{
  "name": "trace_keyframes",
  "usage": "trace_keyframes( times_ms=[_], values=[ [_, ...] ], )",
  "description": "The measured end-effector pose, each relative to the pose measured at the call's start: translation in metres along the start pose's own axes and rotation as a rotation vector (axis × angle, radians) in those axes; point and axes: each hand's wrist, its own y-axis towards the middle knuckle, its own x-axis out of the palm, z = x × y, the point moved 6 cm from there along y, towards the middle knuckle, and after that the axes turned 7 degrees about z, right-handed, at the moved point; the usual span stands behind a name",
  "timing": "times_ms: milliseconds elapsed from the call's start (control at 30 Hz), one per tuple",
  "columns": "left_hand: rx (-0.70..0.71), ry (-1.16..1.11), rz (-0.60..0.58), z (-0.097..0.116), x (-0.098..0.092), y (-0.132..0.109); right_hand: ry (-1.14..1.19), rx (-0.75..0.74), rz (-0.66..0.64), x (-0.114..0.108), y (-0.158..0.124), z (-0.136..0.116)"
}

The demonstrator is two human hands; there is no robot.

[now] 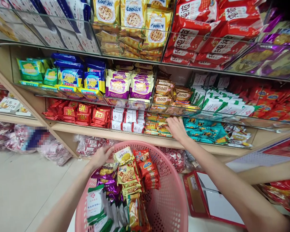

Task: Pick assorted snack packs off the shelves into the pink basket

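My left hand [101,157] is closed on the far left rim of a pink perforated plastic basket [172,193]. Inside it lie several wrapped snacks: white-and-green packets [94,204], purple packets [109,185], yellow biscuit packets [127,174] and red packets [147,169]. My right hand [177,129] reaches past the basket to the lowest shelf. Its fingers are curled at a yellow snack packet [163,124] in the compartment of yellow packets; the fingertips are partly hidden. Beside this hand, teal packets [203,130] fill the compartment on the right, and white-and-red packets [128,119] the one on the left.
Clear plastic fronts and dividers edge the shelves, which hold cookie packs [157,27], red bags [190,35] and soda biscuits [117,85]. Bagged goods [90,146] lie under the bottom shelf. A red-edged box [197,193] stands on the floor; another person's arm [268,170] reaches in at right.
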Motion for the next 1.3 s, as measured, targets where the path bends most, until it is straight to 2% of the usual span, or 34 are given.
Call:
trace_keyframes(
  times_ms=[100,167,300,367,467,567,667,800,1000,1167,1300],
  values=[
    [0.004,-0.001,-0.002,0.001,0.000,0.000,0.095,0.035,0.079,-0.013,-0.005,-0.003],
    [0.010,-0.006,-0.001,0.002,0.000,-0.001,0.202,0.072,0.147,-0.029,-0.011,-0.011],
    [0.017,-0.018,0.004,0.002,0.001,-0.001,0.635,0.265,0.214,-0.073,-0.034,-0.046],
    [0.013,-0.027,0.003,0.001,0.001,-0.001,0.954,0.417,0.107,-0.087,-0.052,-0.072],
    [0.001,-0.031,-0.001,0.001,0.002,-0.001,1.433,0.554,-0.257,-0.090,-0.090,-0.128],
    [-0.023,-0.024,0.003,0.000,0.001,-0.002,1.674,0.649,-0.573,-0.079,-0.134,-0.174],
    [-0.001,0.006,0.009,0.002,0.000,-0.004,1.690,0.780,-0.717,-0.061,-0.170,-0.199],
    [0.032,0.019,0.013,0.005,-0.001,-0.005,1.567,0.874,-0.732,-0.046,-0.192,-0.214],
    [0.042,0.005,0.013,0.007,-0.002,-0.005,1.481,0.792,-0.632,-0.041,-0.190,-0.224],
    [0.058,0.018,0.020,0.008,-0.003,-0.006,1.416,0.743,-0.631,-0.039,-0.190,-0.230],
    [0.051,0.007,0.014,0.007,-0.003,-0.006,1.321,0.704,-0.575,-0.032,-0.195,-0.231]
  ],
)
